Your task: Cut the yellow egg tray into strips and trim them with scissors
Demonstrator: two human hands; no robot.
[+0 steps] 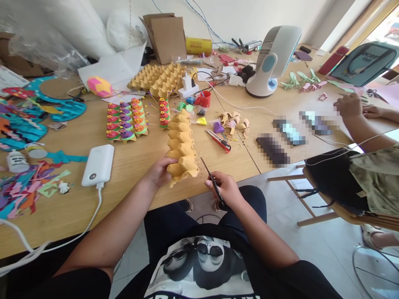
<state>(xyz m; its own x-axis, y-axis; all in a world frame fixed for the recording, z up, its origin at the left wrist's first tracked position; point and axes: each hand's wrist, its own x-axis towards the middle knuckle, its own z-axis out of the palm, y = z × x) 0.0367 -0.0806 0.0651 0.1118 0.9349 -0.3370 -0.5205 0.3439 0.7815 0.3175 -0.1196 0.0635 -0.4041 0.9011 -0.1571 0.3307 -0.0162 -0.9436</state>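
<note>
My left hand point(158, 171) grips the near left edge of a yellow-brown egg carton strip point(182, 145), its fingers partly hidden behind the card. The strip's edge is ragged at the near end. My right hand point(225, 187) is closed around dark scissors point(215, 185), their slim blades pointing up and left, just right of the strip and apart from it. Behind the strip stands a row of painted egg carton cups point(164, 113) in red and green. More painted cup rows point(126, 120) stand to the left. A red utility knife point(219, 141) lies to the right.
Carton scraps point(235, 122) and a red cup point(203, 99) lie beyond. Egg trays point(158, 79) are stacked at the back, near a white fan point(271, 62). A power bank point(98, 165) with a cable sits left. At right, a co-worker's hand point(349, 106) is over the table.
</note>
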